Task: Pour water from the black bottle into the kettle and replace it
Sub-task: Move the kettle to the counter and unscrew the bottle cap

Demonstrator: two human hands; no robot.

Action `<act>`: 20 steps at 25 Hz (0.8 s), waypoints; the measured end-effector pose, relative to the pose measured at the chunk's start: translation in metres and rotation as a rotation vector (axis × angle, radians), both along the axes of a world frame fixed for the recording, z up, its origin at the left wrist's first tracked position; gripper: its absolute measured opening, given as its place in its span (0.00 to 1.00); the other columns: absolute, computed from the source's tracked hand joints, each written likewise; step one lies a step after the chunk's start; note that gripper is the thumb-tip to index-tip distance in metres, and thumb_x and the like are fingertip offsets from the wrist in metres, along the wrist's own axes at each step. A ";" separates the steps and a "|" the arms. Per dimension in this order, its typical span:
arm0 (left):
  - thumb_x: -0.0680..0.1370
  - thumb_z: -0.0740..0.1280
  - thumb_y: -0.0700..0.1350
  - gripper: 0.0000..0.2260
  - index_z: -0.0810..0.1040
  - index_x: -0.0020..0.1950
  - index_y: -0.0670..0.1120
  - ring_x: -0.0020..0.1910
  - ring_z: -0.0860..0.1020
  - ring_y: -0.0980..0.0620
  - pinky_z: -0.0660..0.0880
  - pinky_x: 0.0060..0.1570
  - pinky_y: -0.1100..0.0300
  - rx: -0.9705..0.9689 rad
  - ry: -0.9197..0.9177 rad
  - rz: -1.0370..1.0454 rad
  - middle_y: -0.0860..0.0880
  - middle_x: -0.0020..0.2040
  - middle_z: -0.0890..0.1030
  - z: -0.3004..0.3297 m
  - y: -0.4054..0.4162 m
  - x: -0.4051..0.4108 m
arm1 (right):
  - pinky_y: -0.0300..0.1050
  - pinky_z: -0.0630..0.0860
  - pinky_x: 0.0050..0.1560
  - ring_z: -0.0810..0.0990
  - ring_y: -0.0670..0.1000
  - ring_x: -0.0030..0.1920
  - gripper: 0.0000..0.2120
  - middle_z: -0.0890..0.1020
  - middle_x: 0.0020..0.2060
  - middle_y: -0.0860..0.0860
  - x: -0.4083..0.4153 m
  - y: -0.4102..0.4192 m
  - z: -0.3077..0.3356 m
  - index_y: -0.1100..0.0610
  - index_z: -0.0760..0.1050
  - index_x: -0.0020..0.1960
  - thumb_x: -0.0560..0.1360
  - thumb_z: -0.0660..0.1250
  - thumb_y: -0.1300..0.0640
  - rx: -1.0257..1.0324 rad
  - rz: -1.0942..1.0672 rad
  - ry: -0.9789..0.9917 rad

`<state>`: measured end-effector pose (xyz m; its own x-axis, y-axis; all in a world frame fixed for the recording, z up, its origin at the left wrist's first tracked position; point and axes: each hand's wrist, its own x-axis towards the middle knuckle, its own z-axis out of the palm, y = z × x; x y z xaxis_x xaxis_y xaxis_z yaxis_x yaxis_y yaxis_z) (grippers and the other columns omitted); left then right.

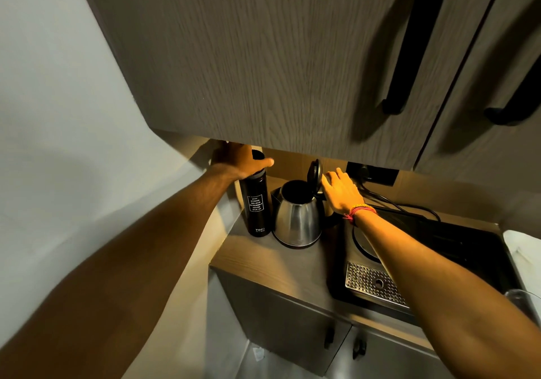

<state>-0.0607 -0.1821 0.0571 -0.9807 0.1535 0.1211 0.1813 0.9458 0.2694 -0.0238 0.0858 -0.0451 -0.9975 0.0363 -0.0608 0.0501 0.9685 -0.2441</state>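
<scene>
A tall black bottle point(255, 206) with white lettering stands upright on the wooden counter point(292, 264), in the back left corner. My left hand point(238, 160) wraps around its top, thumb pointing right. Right beside it stands a steel kettle point(297, 220) with its black lid point(314, 174) flipped up and its mouth uncovered. My right hand point(341, 190) rests on the kettle's handle side just behind the raised lid, fingers spread; the handle itself is hidden under the hand. A red and yellow thread band circles that wrist.
A low wall cabinet point(278, 56) with black handles hangs close above the counter and hides the back wall. A black induction hob point(439, 250) with a perforated metal grate point(371, 283) lies to the right. Cables run from a socket point(371, 174).
</scene>
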 end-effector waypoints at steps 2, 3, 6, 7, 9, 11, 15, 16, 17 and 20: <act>0.67 0.75 0.61 0.33 0.72 0.66 0.47 0.63 0.75 0.39 0.76 0.60 0.42 -0.055 -0.133 -0.108 0.42 0.64 0.77 0.003 -0.004 -0.001 | 0.62 0.62 0.75 0.59 0.63 0.77 0.27 0.59 0.78 0.62 0.000 0.000 0.000 0.60 0.59 0.78 0.83 0.48 0.47 0.019 0.014 0.021; 0.68 0.76 0.56 0.32 0.71 0.68 0.47 0.64 0.74 0.39 0.76 0.60 0.41 -0.081 -0.165 -0.139 0.42 0.65 0.76 0.003 -0.005 0.000 | 0.62 0.63 0.74 0.60 0.64 0.76 0.27 0.60 0.78 0.63 0.001 -0.001 0.000 0.60 0.60 0.78 0.83 0.47 0.48 0.034 0.026 0.019; 0.72 0.75 0.49 0.32 0.68 0.73 0.48 0.66 0.72 0.39 0.75 0.62 0.40 -0.099 -0.174 -0.148 0.41 0.69 0.73 0.001 -0.002 0.002 | 0.61 0.64 0.73 0.61 0.64 0.75 0.26 0.61 0.77 0.63 0.005 -0.001 0.002 0.60 0.60 0.78 0.84 0.48 0.49 0.044 0.022 0.019; 0.73 0.74 0.51 0.31 0.68 0.73 0.48 0.66 0.72 0.38 0.75 0.62 0.40 -0.112 -0.167 -0.137 0.40 0.69 0.73 0.000 -0.002 0.001 | 0.61 0.66 0.72 0.62 0.65 0.74 0.26 0.62 0.76 0.64 0.006 -0.001 0.002 0.61 0.59 0.77 0.83 0.48 0.49 0.068 0.031 0.021; 0.75 0.68 0.62 0.31 0.68 0.72 0.48 0.65 0.74 0.37 0.74 0.62 0.40 -0.156 -0.128 -0.052 0.40 0.69 0.73 -0.003 -0.001 0.002 | 0.61 0.69 0.70 0.63 0.65 0.73 0.26 0.64 0.74 0.64 0.007 -0.001 0.002 0.60 0.58 0.77 0.83 0.51 0.50 0.122 0.060 0.018; 0.73 0.63 0.71 0.36 0.70 0.71 0.46 0.63 0.75 0.36 0.74 0.62 0.40 -0.157 -0.065 0.051 0.39 0.67 0.75 -0.002 -0.001 0.004 | 0.61 0.69 0.70 0.64 0.66 0.73 0.26 0.64 0.74 0.65 0.008 -0.001 0.002 0.60 0.58 0.78 0.83 0.51 0.49 0.138 0.068 0.011; 0.70 0.72 0.66 0.39 0.65 0.74 0.47 0.70 0.70 0.38 0.73 0.64 0.41 -0.062 -0.099 -0.077 0.41 0.72 0.70 0.004 -0.012 0.002 | 0.63 0.67 0.71 0.63 0.64 0.74 0.27 0.64 0.74 0.63 0.005 -0.001 0.004 0.60 0.62 0.76 0.83 0.48 0.46 0.007 -0.042 0.038; 0.70 0.74 0.62 0.39 0.63 0.75 0.48 0.71 0.68 0.38 0.72 0.66 0.41 -0.103 -0.141 -0.119 0.41 0.74 0.68 0.005 -0.015 0.002 | 0.64 0.67 0.71 0.63 0.63 0.74 0.28 0.63 0.75 0.62 0.005 -0.002 0.005 0.60 0.62 0.76 0.83 0.48 0.45 -0.019 -0.066 0.054; 0.70 0.76 0.58 0.39 0.63 0.75 0.49 0.72 0.67 0.38 0.72 0.66 0.40 -0.137 -0.171 -0.151 0.42 0.74 0.68 0.006 -0.016 0.002 | 0.64 0.66 0.72 0.62 0.63 0.75 0.28 0.63 0.75 0.61 0.005 -0.002 0.005 0.59 0.61 0.77 0.83 0.49 0.44 -0.029 -0.074 0.070; 0.73 0.75 0.50 0.36 0.63 0.77 0.51 0.72 0.68 0.39 0.72 0.65 0.40 -0.158 -0.158 -0.214 0.43 0.74 0.68 0.002 -0.011 0.005 | 0.64 0.67 0.71 0.61 0.64 0.75 0.28 0.61 0.76 0.63 0.007 0.000 0.002 0.57 0.57 0.78 0.82 0.55 0.48 0.063 -0.011 0.077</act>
<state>-0.0561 -0.1934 0.0594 -0.9288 0.3636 -0.0721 0.3487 0.9230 0.1624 -0.0172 0.0857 -0.0429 -0.9987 0.0482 0.0185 0.0439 0.9816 -0.1859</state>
